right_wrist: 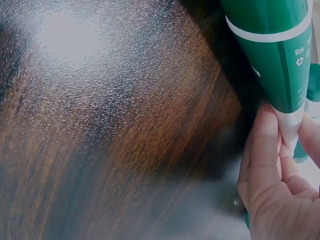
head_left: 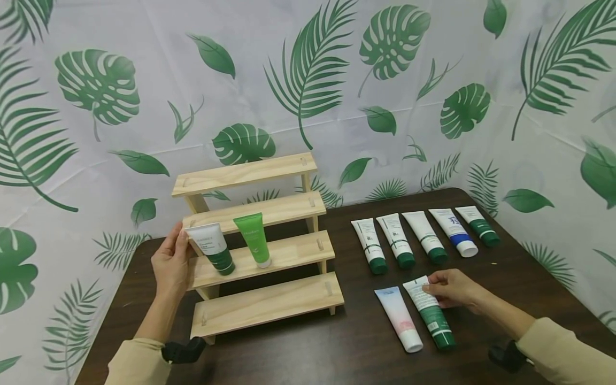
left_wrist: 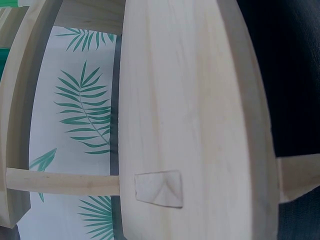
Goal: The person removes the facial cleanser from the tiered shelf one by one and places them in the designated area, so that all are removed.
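Observation:
A wooden stepped rack (head_left: 269,302) stands on the dark table. My left hand (head_left: 171,262) is at its left side, pinching the upper left edge of a white tube with a green lower part (head_left: 212,246). That tube stands cap down on the second step from the bottom, tilted, beside a bright green tube (head_left: 254,240). My right hand (head_left: 452,289) pinches the flat end of another white-and-green tube (head_left: 430,315) between thumb and fingers; its green part fills the upper right of the right wrist view. A pale blue-and-pink tube (head_left: 399,319) lies just left of it.
Several tubes lie in a row at the back right, among them a white tube with a blue band (head_left: 452,230) and a white-and-green one (head_left: 478,225) at the right end. Behind the table (head_left: 356,353) hangs a leaf-patterned cloth (head_left: 332,128).

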`<action>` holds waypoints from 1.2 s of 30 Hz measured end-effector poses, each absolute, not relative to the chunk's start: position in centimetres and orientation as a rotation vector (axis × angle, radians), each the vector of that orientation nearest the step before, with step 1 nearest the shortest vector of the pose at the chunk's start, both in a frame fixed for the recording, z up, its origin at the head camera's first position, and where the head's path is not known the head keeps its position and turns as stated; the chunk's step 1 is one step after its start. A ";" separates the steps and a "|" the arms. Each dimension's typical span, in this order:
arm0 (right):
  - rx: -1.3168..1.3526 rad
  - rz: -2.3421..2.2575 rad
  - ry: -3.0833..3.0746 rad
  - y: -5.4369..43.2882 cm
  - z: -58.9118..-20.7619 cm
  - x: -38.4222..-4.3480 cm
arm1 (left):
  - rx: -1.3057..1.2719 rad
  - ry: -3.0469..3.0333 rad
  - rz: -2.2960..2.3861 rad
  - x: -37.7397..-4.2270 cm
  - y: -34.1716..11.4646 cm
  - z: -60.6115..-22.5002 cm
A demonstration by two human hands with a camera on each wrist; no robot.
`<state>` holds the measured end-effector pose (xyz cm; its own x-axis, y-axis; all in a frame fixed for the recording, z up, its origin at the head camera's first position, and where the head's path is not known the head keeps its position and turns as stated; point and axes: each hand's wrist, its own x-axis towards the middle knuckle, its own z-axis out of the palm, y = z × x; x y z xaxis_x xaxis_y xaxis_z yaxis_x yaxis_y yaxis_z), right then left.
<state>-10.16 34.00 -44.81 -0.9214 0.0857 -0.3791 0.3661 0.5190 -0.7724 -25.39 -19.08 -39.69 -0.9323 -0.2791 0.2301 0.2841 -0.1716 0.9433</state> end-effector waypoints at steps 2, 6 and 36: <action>0.385 -1.351 2.473 34.0 -44.9 -10.1 | -0.010 -1.735 -2.159 -25.4 -19.1 -39.7; 0.380 -1.343 2.481 34.0 -44.9 -10.1 | -0.015 -1.724 -2.169 -25.4 -19.1 -39.8; 0.074 -1.293 2.834 32.4 -41.7 -10.9 | 0.013 -1.783 -2.147 -25.2 -19.1 -39.5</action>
<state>-10.95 32.37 -41.68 -0.9986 0.0323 -0.0430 0.0537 0.6543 -0.7543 -25.24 -19.14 -39.53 -0.9390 -0.2702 0.2127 0.2587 -0.1476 0.9546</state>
